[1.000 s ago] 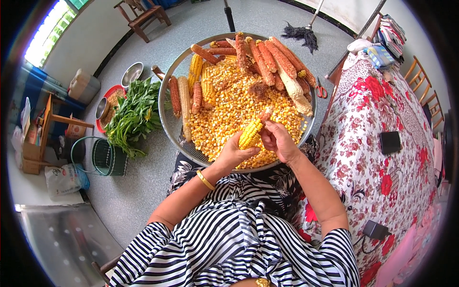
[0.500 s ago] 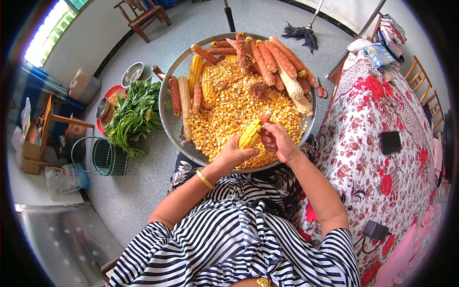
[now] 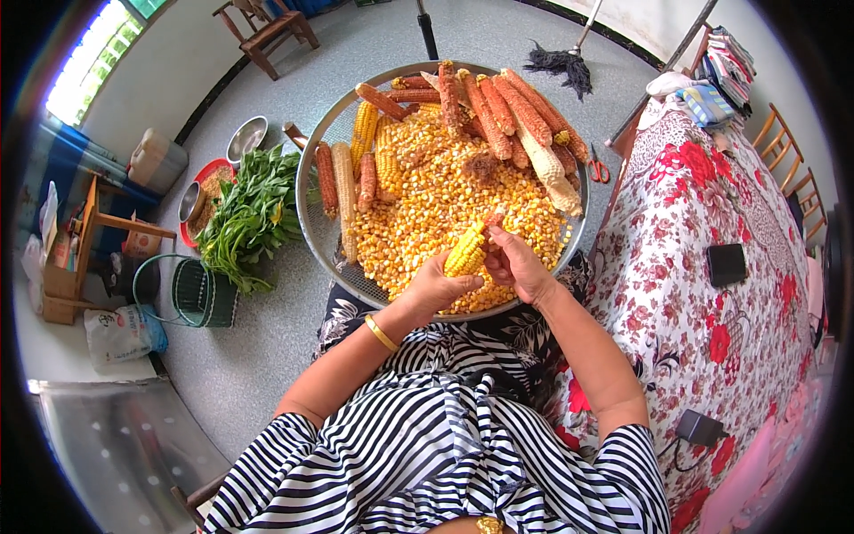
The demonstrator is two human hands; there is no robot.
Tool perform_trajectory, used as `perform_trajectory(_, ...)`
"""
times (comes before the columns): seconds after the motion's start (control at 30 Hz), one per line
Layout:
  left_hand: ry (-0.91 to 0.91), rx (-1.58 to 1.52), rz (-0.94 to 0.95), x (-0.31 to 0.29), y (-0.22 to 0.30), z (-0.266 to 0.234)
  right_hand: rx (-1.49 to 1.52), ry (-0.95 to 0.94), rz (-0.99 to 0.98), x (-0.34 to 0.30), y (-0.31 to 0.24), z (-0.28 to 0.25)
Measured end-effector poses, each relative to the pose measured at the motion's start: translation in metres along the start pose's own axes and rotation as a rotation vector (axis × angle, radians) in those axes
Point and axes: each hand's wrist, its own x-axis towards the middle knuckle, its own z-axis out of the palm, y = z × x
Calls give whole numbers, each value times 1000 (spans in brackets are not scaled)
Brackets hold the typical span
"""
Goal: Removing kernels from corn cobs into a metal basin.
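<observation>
Head view, and both hands are at work over a wide round sieve (image 3: 309, 198): the left hand (image 3: 436, 285) is wrapped around the lower part of a yellow corn ear (image 3: 465, 253), the right hand (image 3: 519, 265) curls onto its upper end, thumb by the bare reddish tip. That ear hangs above the sieve's near side, pointing away from the body and slightly right. It looks light, stiff and hard to break, its knobbly rows likely giving good friction; the thick kernel-covered body seems the surest place to hold, though any loosened kernel could slip under the fingers. Textures now: glossy, hard-looking loose kernels (image 3: 427, 205) heaped below, rough rust-red cobs (image 3: 523, 109) stacked toward the far rim, 1 paler tapering cob (image 3: 546, 166) at right, and a wispy brown tuft (image 3: 481, 167)
</observation>
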Motion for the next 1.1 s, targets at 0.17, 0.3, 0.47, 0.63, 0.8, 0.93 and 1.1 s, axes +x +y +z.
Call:
perform_trajectory(0.17,52,65,121,8,-15,-1,-135,42,7,-3,-2,7)
perform_trajectory(0.3,10,-28,-28,1,-4,-6,-88,-34,-7,-2,-1,3)
perform_trajectory(0.47,-22,-65,-104,1,-5,-9,8,-44,5,1,3,-1)
perform_trajectory(0.63,115,321,179,9,-18,-6,-57,16,47,-4,-4,12)
perform_trajectory(0.8,83,165,115,8,-15,-5,-75,-73,28,-1,0,1)
perform_trajectory(0.93,34,69,44,2,-2,-3,2,-82,30,0,-1,1)
perform_trajectory(1.1,76,149,109,7,-11,-3,-146,-23,35,-4,-2,9)
